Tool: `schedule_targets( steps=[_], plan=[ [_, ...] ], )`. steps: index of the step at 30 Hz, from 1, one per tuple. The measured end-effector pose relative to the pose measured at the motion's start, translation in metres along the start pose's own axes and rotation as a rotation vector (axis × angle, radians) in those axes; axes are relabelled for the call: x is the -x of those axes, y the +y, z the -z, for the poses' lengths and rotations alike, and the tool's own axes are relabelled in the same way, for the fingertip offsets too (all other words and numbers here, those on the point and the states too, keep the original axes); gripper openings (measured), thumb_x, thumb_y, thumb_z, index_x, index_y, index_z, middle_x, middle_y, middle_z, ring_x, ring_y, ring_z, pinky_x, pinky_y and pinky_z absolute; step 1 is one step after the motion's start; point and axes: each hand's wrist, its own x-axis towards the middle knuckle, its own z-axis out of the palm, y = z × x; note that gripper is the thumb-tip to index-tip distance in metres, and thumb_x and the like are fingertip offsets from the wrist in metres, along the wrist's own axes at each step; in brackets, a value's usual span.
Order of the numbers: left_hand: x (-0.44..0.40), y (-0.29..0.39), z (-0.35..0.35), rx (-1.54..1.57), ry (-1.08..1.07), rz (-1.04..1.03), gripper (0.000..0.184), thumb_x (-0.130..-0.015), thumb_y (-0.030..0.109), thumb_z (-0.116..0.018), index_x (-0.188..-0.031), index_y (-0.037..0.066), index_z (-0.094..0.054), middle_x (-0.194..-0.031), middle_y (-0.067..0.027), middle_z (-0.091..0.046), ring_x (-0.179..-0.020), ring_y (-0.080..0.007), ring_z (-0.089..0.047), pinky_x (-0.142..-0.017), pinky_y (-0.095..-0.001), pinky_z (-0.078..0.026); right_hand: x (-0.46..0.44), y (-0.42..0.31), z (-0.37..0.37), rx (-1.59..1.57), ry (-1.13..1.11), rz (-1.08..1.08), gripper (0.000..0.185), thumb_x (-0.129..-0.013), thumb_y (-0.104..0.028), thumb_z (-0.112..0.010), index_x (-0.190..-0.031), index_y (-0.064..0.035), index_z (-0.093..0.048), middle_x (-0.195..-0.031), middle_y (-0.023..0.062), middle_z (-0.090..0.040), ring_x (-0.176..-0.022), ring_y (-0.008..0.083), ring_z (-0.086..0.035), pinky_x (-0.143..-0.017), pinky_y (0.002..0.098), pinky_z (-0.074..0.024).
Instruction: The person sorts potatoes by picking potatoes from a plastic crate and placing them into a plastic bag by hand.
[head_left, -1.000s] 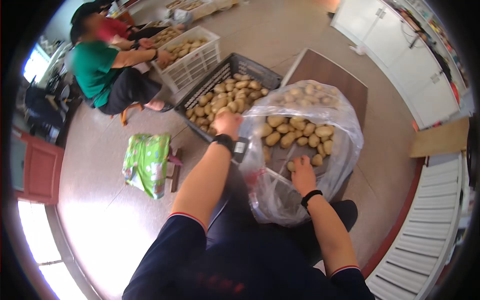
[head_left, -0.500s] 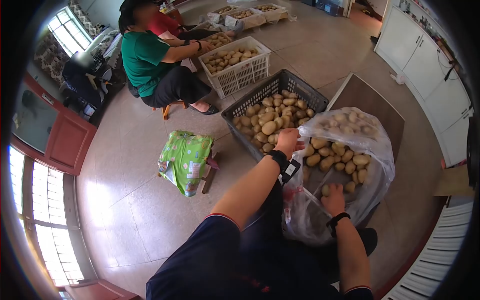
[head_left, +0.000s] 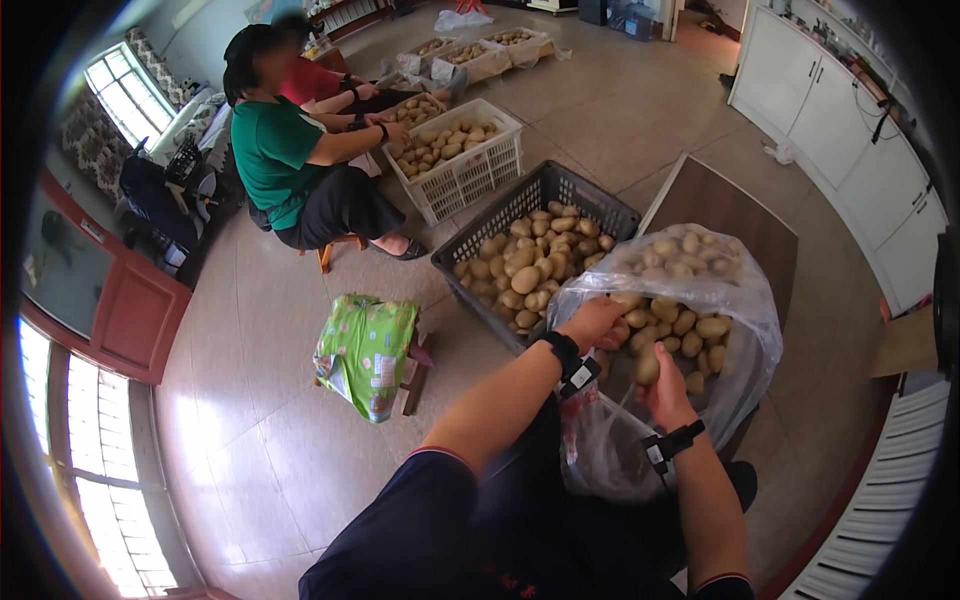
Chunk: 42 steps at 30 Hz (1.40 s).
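Note:
A clear plastic bag (head_left: 735, 290) of potatoes (head_left: 685, 325) lies open in front of me. My right hand (head_left: 668, 392) is closed around a potato (head_left: 647, 367) just above the bag's opening. At the bag's left rim is my left hand (head_left: 595, 322), its fingers curled in beside the potatoes. What those fingers hold, if anything, is hidden. Each wrist wears a black band with a small device. Left of the bag stands a black plastic crate (head_left: 478, 300) filled with loose potatoes (head_left: 523, 280).
A brown board (head_left: 735, 205) lies under and behind the bag. A low stool with a green cover (head_left: 365, 345) stands to the left. Beyond are a white crate of potatoes (head_left: 470, 180), a seated person in green (head_left: 275, 150), another in red, and more potato trays (head_left: 470, 65).
My right hand has risen from inside the bag with a potato. My left hand has moved down and right, towards the potatoes in the bag. The whole view has shifted slightly.

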Motion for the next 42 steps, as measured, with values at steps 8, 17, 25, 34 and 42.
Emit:
schedule_targets(
  steps=[8, 17, 25, 34, 42],
  plan=[
    [0.012, 0.008, -0.02, -0.083, -0.078, 0.106, 0.052, -0.091, 0.044, -0.056, -0.123, 0.003, -0.049, -0.114, -0.0166, -0.056, -0.094, -0.0314, -0.059, -0.073, -0.0423, -0.056, -0.013, -0.005, -0.018, 0.172, 0.085, 0.219, 0.043, -0.093, -0.052, -0.05, -0.109, -0.0131, -0.058, -0.082, 0.0016, -0.06, -0.057, 0.0131, -0.055, -0.046, 0.0262, -0.0415],
    [0.008, 0.003, -0.011, 0.167, -0.283, 0.051, 0.04, -0.086, 0.034, -0.067, -0.113, 0.006, -0.058, -0.109, -0.0096, -0.061, -0.099, -0.0256, -0.06, -0.081, -0.0432, -0.055, -0.026, 0.007, -0.021, 0.381, 0.085, 0.556, 0.036, -0.098, -0.03, -0.049, -0.121, -0.0018, -0.055, -0.091, 0.0068, -0.063, -0.067, 0.0121, -0.059, -0.054, 0.0277, -0.0494],
    [-0.027, -0.01, 0.037, 0.333, -0.017, -0.074, 0.034, -0.097, 0.038, -0.049, -0.117, 0.011, -0.051, -0.102, -0.0134, -0.065, -0.091, -0.0304, -0.064, -0.066, -0.0416, -0.052, -0.033, 0.038, 0.007, 0.728, 0.134, 0.642, 0.035, -0.09, -0.021, -0.057, -0.118, -0.0003, -0.054, -0.103, 0.0187, -0.064, -0.092, 0.0322, -0.062, -0.08, 0.0396, -0.0492],
    [-0.041, -0.011, 0.099, 0.623, 0.382, -0.031, 0.04, -0.091, 0.031, -0.058, -0.123, 0.01, -0.045, -0.107, -0.0137, -0.056, -0.092, -0.033, -0.059, -0.066, -0.0486, -0.056, -0.013, 0.03, 0.065, 1.264, 0.655, 0.679, 0.041, -0.076, -0.014, -0.062, -0.115, -0.004, -0.055, -0.119, 0.0162, -0.053, -0.112, 0.0362, -0.049, -0.095, 0.044, -0.0422],
    [-0.051, -0.028, 0.128, 0.76, 0.634, -0.037, 0.047, -0.09, 0.03, -0.058, -0.13, 0.01, -0.042, -0.126, -0.0164, -0.046, -0.107, -0.0384, -0.053, -0.073, -0.0561, -0.055, -0.015, 0.048, 0.103, 1.499, 0.667, 0.583, 0.049, -0.077, -0.009, -0.062, -0.124, -0.0076, -0.052, -0.135, 0.0128, -0.044, -0.107, 0.0399, -0.051, -0.093, 0.0455, -0.0432]
  ],
)
